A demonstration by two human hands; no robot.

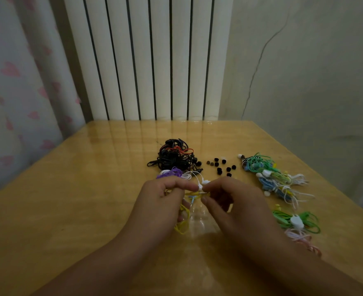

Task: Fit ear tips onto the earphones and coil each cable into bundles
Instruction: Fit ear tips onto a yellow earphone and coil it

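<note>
Both hands work above the bench [90, 189]: left hand [163, 197] grips a yellow earphone cable [183, 221], right hand [225, 197] pinches its white earbud [204, 182]. Coiled bundles [279, 180] lie right; black tangle [174, 157] and loose ear tips [221, 166] remain, so work appears partway.

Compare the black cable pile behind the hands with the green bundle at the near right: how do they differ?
The black cable pile is dark with a red strand, heaped high; the green bundle is bright, lies flatter and has a white piece at its middle. The pile sits farther back, left of the ear tips. Both rest untouched on the table.
</note>
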